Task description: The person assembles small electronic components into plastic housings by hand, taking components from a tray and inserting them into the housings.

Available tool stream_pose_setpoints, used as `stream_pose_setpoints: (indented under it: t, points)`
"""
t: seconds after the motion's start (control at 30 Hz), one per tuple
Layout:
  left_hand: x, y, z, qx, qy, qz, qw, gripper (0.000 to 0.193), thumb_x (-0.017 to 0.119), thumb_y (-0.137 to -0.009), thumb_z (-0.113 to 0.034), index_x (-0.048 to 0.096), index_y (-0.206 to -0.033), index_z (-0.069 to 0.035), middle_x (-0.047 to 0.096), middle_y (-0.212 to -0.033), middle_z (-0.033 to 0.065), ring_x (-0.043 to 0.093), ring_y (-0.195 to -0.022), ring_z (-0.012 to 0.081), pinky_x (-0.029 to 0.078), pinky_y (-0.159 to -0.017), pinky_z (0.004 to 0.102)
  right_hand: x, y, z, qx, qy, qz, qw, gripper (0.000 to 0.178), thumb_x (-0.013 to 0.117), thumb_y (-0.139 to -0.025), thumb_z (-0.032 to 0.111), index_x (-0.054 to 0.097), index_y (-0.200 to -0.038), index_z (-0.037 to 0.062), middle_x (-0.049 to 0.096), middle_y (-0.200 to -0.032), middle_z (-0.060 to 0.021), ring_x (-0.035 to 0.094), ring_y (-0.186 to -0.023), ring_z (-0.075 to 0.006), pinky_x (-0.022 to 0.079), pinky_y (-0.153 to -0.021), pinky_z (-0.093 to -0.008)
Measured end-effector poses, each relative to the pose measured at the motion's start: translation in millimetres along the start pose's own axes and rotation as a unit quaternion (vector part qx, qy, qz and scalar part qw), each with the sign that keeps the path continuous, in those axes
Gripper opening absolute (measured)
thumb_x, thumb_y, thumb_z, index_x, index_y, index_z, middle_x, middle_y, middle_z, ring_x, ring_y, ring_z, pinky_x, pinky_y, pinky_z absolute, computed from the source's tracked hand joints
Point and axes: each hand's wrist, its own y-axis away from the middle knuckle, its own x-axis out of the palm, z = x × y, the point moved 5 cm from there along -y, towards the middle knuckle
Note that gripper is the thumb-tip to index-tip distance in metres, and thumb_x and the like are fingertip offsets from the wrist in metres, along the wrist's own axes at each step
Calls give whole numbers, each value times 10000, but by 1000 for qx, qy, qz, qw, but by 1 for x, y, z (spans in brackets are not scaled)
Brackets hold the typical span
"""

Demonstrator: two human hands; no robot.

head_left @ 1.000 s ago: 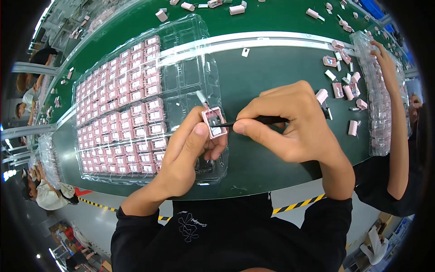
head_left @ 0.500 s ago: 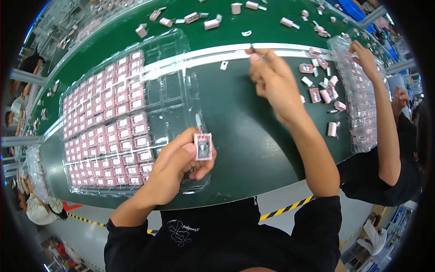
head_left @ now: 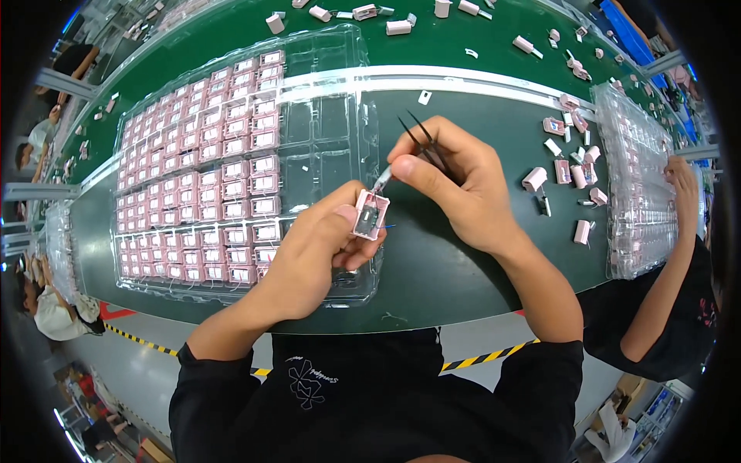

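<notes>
My left hand (head_left: pixel 312 251) pinches a small pink rectangular part (head_left: pixel 370 214) above the near right corner of a clear plastic tray (head_left: pixel 340 92). My right hand (head_left: pixel 455 181) grips black tweezers (head_left: pixel 423 137), tips pointing up and away, and between thumb and forefinger holds a small clear strip (head_left: pixel 382 179) just above the pink part. The tray's pockets hold several rows of the same pink parts (head_left: pixel 193 185); its right-hand pockets are bare.
A green belt (head_left: pixel 478 255) runs under the tray. Loose pink parts (head_left: pixel 567 174) lie to the right, beside a second clear tray (head_left: pixel 633 177) where another person's hand (head_left: pixel 683 177) rests. More parts (head_left: pixel 401 25) are scattered on the far belt. People sit at left.
My right hand, which had reached far out over the belt, has come back to the pink part and now holds a small clear strip at it. The left hand has kept the part.
</notes>
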Motion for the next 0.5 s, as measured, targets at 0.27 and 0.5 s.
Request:
stream_pose_setpoints:
  t: [0.27, 0.5]
  points:
    - [-1, 0, 4, 26, -4, -11, 1000, 373, 296, -1046, -327, 530, -987, -42, 503, -754, 8, 415, -646, 69, 339, -581, 239, 8, 0, 4, 11, 25, 33, 999, 225, 740, -905, 110, 619, -1074, 24, 609, -904, 9, 529, -790, -28, 416, -714, -193]
    - [-13, 2, 2, 64, -53, -71, 994, 367, 364, -1027, -362, 499, -918, -39, 474, -678, 23, 414, -594, 107, 351, -551, 272, 7, 7, 6, 14, 36, -9, 999, 214, 766, -886, 142, 622, -1000, 33, 595, -843, 53, 428, -647, 3, 328, -563, -194]
